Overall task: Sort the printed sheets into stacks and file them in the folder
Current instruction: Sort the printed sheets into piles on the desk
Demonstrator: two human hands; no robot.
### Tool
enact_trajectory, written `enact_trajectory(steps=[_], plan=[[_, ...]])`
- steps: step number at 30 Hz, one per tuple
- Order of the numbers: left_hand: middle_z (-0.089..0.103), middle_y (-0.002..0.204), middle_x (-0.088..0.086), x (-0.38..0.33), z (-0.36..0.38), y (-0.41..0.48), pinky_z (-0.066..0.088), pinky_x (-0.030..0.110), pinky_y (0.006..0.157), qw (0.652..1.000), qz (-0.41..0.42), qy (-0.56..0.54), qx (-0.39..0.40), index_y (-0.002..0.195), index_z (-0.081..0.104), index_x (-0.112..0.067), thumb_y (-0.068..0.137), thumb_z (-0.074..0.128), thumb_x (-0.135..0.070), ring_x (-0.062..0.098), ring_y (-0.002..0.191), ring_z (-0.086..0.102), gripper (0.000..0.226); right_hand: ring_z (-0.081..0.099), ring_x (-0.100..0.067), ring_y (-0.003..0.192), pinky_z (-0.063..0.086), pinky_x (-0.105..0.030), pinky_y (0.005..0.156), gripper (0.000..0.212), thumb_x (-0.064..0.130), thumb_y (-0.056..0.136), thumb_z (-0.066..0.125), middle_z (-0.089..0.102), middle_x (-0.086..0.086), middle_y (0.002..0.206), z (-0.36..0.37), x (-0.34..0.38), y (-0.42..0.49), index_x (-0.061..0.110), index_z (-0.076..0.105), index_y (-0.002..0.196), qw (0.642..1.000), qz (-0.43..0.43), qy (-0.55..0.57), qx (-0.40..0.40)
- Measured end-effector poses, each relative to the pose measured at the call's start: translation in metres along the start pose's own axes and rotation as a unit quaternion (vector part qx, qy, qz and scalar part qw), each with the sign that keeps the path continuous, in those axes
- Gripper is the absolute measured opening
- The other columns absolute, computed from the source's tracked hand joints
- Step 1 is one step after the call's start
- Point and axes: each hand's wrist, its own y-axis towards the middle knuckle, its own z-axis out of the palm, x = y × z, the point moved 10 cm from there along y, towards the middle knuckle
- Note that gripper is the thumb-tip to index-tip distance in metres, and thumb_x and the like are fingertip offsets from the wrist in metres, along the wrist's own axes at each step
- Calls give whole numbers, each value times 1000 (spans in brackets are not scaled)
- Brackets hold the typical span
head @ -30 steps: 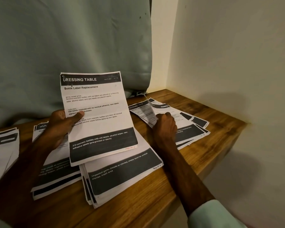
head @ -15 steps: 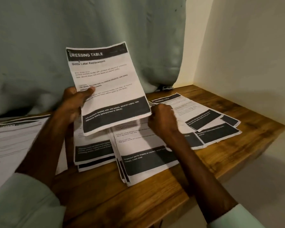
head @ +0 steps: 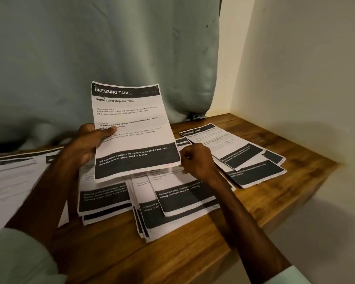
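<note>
A grey-green curtain (head: 90, 48) hangs behind a wooden bench (head: 193, 253), with a cream wall (head: 295, 68) closing the corner at 3 o'clock. The printed sheets lie in several piles across the bench, and no folder is in view.

The left hand (head: 86, 144) grips a sheaf headed "DRESSING TABLE" (head: 131, 128) by its left edge, thumb pressed on the front, holding it upright above the piles. The right hand (head: 197, 160) sits at the sheaf's 4 o'clock corner with its fingers curled. Whether it pinches a sheet there or holds nothing cannot be told.

Under it lies the middle pile (head: 172, 222), fanned and skewed, with a crooked top sheet (head: 184, 197). A second pile (head: 105, 199) lies at 9 o'clock of that one, touching it. Overlapped sheets (head: 254, 171) spread toward 3 o'clock, and more papers (head: 12, 181) lie at the far 9 o'clock edge.

Sorting looks only partly done, and filing has not begun. The main risk, as I judge it, is mixing. The piles touch and overlap, so a sheet laid down carelessly could straddle two of them. The sheaf is held by one edge only, so loose pages could slide out or flop forward. The right forearm lies across the middle pile, and drawing it back could drag the crooked top sheet off.
</note>
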Motion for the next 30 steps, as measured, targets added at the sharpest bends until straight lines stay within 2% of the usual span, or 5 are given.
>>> enact_trajectory(steps=[7,12,16,19,30], plan=[[77,108,7,4,5,0,63,30,65,1000,0,20,12,121,69,-6,92,72,-13,27,91,76,30,74,-17,86,64,-39,79,8,8,94,70,76,-5,103,-8,-28,17,12,77,94,996,28,50,-74],[78,98,3,7,16,-3,62,28,60,1000,-6,20,23,119,68,-6,93,70,-10,21,81,77,26,67,-11,89,58,-28,87,9,9,90,74,75,-2,104,-30,-38,31,14,77,97,994,25,-15,-107],[79,92,1,9,15,-1,61,28,58,1000,-13,23,16,115,69,-8,93,70,-10,20,77,77,22,64,-24,111,55,-35,89,28,23,86,80,71,-6,119,-66,-62,46,15,74,113,974,79,-138,-163],[77,100,6,12,14,0,62,29,59,999,-16,27,16,113,70,-10,93,71,-11,22,79,77,21,54,-29,121,51,-44,98,47,39,87,77,64,-11,127,-60,-89,50,9,66,121,965,126,-196,-123],[75,114,13,17,15,3,63,35,67,998,-22,49,16,120,68,-8,94,70,-12,31,90,75,27,61,-27,111,54,-40,94,40,33,92,73,64,-13,121,-55,-96,45,10,60,123,954,159,-234,-99]])
